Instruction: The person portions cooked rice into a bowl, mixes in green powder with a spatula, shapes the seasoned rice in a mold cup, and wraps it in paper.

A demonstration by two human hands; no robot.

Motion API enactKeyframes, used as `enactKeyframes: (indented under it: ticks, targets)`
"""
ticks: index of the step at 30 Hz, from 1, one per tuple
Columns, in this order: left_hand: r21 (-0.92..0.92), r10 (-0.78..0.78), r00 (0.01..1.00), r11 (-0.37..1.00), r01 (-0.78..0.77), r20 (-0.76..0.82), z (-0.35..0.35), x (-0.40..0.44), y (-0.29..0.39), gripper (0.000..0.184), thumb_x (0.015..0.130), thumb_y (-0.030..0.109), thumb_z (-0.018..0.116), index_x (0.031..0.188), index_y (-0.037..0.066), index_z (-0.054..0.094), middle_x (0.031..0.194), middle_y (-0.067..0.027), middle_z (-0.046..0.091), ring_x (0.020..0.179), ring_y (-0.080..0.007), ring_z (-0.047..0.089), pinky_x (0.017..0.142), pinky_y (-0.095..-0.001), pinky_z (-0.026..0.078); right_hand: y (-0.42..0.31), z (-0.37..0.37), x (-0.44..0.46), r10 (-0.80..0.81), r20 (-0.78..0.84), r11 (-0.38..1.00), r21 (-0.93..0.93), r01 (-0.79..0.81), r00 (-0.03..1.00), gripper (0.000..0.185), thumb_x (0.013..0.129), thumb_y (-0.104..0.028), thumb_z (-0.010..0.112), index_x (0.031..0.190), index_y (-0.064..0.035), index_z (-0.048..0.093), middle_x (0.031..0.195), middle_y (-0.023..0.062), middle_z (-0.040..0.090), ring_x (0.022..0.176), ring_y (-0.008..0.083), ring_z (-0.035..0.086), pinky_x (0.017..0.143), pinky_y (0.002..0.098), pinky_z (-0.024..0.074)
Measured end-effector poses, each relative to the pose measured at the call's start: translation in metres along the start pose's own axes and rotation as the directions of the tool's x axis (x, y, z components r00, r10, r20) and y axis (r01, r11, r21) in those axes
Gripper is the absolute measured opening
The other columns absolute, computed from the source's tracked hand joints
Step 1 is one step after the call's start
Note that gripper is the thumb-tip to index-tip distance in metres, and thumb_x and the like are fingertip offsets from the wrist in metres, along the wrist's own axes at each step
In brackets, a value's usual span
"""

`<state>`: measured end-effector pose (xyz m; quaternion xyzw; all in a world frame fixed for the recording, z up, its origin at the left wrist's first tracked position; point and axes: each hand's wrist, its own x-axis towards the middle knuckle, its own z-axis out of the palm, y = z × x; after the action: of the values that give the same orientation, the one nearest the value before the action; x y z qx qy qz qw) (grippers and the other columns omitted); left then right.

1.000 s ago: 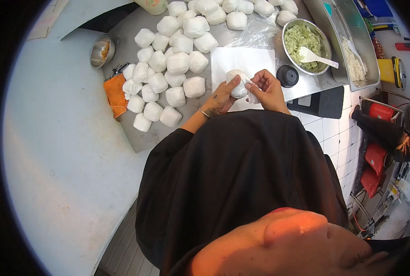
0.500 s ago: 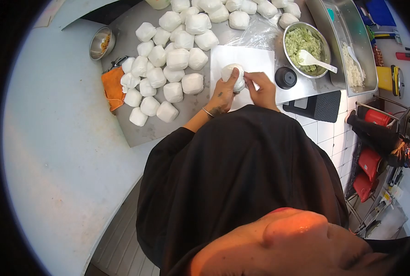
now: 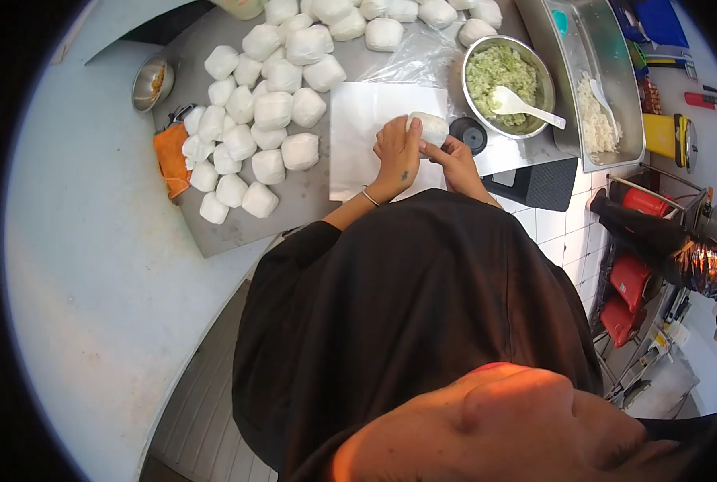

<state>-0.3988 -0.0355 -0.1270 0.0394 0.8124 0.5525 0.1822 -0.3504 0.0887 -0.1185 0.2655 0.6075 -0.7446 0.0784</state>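
A white wrapped packet (image 3: 429,127), rounded and blocky, is between my two hands above the right edge of a stack of white paper sheets (image 3: 352,145). My left hand (image 3: 395,153) grips its left side with bent fingers. My right hand (image 3: 457,165) holds it from below and the right, its thumb against the wrapping. Just right of the packet is a round black mould or cup (image 3: 469,135). Behind it stands a steel bowl of green rice (image 3: 495,71) with a white rice paddle (image 3: 531,108) resting in it.
Many similar white packets (image 3: 272,110) are piled on the steel table (image 3: 214,193) to the left. An orange cloth (image 3: 170,161) and a small metal bowl (image 3: 151,83) lie beyond. A deep steel tray (image 3: 569,128) holds white rice at right. Another person's leg (image 3: 636,225) shows far right.
My hands have moved the packet from over the middle of the paper to its right edge and turned it. My right fingers shifted from pinching its side to supporting it. The camera view shifted slightly.
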Motion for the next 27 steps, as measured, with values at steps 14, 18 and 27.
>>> enactKeyframes:
  ticks: [14,18,27]
  targets:
    - [0.296,0.254,0.941,0.937,-0.183,-0.222,0.071,0.218,-0.005,0.049,0.099,0.041,0.043,0.110,-0.006,0.049,0.104,-0.0294,0.057,0.094,-0.0425,0.056,0.085,-0.0476,0.042,-0.076,-0.202,0.047,-0.566,-0.021,-0.196,-0.968,-0.159,0.824,0.021,0.082,-0.027,0.066,0.096,-0.0111,0.067,0.101,0.0046,0.057,0.100,0.0243,0.051,0.078,0.0429,0.0392]
    - [0.687,0.552,0.811,0.666,-0.290,-0.193,0.087,0.229,-0.014,0.044,0.095,0.039,0.050,0.115,0.000,0.050,0.107,-0.0225,0.057,0.101,-0.0378,0.053,0.089,-0.0472,0.040,-0.066,-0.215,0.062,-0.544,0.138,-0.285,-0.958,-0.027,0.827,0.014,0.080,-0.025,0.066,0.079,-0.0107,0.068,0.098,0.0041,0.055,0.099,0.0231,0.049,0.077,0.0416,0.0386]
    - [0.441,0.618,0.782,0.681,-0.584,0.082,0.094,0.077,0.016,0.043,0.079,0.027,0.070,0.112,0.004,0.053,0.111,-0.0177,0.053,0.106,-0.0336,0.049,0.088,-0.0438,0.040,-0.115,-0.213,0.042,-0.134,-0.040,0.142,-0.990,-0.021,0.990,0.026,0.093,-0.027,0.056,0.104,-0.0054,0.047,0.080,0.0223,0.067,0.076,0.0437,0.066,0.064,0.0550,0.0497]
